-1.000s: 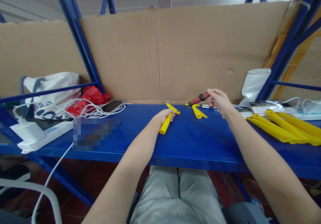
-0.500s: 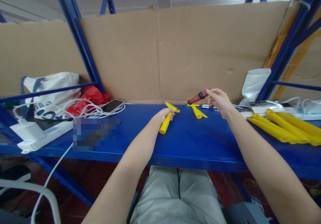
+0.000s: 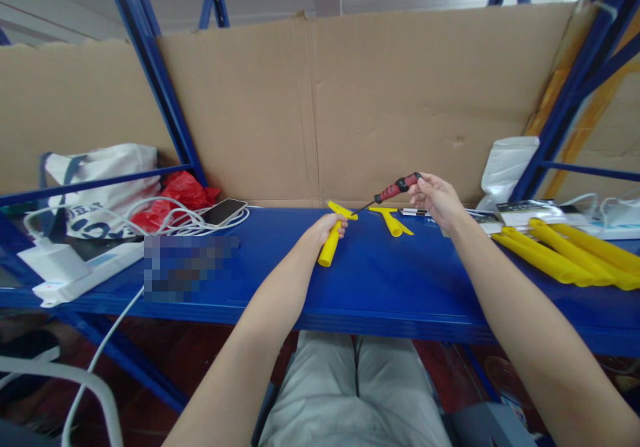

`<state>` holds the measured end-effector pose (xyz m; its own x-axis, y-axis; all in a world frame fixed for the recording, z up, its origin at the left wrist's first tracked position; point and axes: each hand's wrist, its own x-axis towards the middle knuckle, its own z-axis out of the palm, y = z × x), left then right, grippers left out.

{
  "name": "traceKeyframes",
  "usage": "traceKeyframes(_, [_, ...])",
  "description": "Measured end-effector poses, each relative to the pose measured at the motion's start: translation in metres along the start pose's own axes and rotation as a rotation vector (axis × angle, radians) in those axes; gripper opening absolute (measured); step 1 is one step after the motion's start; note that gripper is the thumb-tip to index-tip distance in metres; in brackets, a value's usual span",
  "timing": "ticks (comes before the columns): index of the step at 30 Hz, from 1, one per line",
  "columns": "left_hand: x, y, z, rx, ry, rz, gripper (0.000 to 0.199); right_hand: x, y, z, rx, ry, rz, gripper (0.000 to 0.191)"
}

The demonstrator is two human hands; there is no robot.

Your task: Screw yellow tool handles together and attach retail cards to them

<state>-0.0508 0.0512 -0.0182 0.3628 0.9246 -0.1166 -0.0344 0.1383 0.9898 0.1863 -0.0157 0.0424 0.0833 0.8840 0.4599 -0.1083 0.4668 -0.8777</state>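
My left hand [image 3: 334, 225] is closed around a yellow T-shaped plastic handle [image 3: 329, 252], whose tube points down toward me and whose crosspiece sticks out above the fingers. In my right hand [image 3: 436, 197], the fingertips pinch the butt end of a red and black screwdriver [image 3: 393, 191]. Its thin dark shaft slants down left to the yellow crosspiece; whether the tip sits in a screw is too small to see. A second yellow T-shaped handle [image 3: 394, 225] lies on the blue shelf [image 3: 380, 280], right of my left hand.
Several long yellow tubes [image 3: 575, 257] lie at the right, near flat packages and a white pouch [image 3: 507, 170]. On the left are a phone [image 3: 225, 212], white cables, a power strip [image 3: 90, 277], a red bag [image 3: 183, 197] and a cloth bag [image 3: 103, 187]. Cardboard [image 3: 400, 107] stands behind.
My right hand has shifted slightly up, and the screwdriver's handle has turned in its fingers. My left hand and the yellow handle stay in nearly the same place.
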Motion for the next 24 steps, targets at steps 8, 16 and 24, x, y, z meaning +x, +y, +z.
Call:
traceKeyframes(8, [0.011, -0.007, -0.006, 0.028, -0.036, 0.086, 0.016, 0.004, 0.005, -0.001, 0.024, 0.078, -0.001, 0.039])
traceKeyframes(16, [0.02, -0.01, -0.009, 0.051, -0.02, 0.08, 0.015, 0.003, 0.004, -0.002, -0.02, 0.067, 0.007, 0.036])
traceKeyframes(24, [0.024, -0.012, -0.009, 0.065, 0.001, 0.078, 0.013, 0.002, 0.003, -0.001, -0.001, 0.052, -0.014, 0.028])
